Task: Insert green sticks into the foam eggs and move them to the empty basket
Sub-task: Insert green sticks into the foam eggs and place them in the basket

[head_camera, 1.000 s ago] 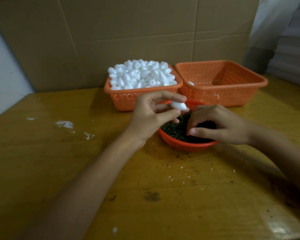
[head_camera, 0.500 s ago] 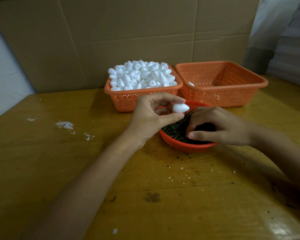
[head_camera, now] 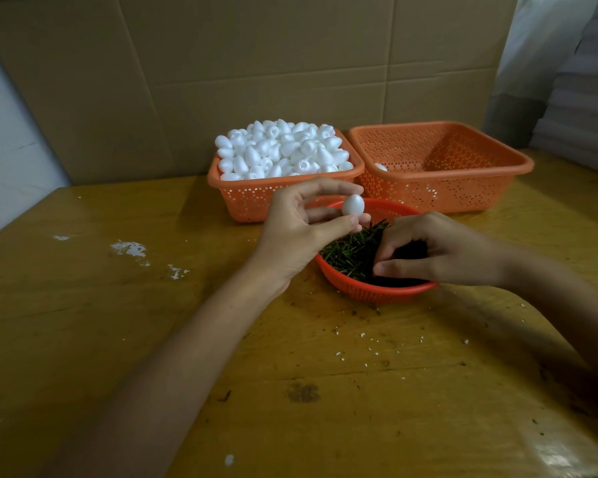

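Pinches egg [head_camera: 353, 205] in left grip [head_camera: 297, 232], thumb and fingertips clamped on it, up over bowl [head_camera: 377, 295] to meet a stick. Curls right grip [head_camera: 428, 250] into sticks [head_camera: 349, 251], likely fishing for one; cannot tell if clamped on any. Has full basket [head_camera: 246, 201] and target basket [head_camera: 463, 191] just behind, within reach for drop-off.

foam eggs [head_camera: 283, 150] white | baskets [head_camera: 439, 193] orange, perforated | sticks [head_camera: 349, 253] seemingly dark green | table [head_camera: 152, 305] yellow-brown

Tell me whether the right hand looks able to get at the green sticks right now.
Probably yes: the right hand hangs over the open round basket, reaching down among the green sticks, nothing between.
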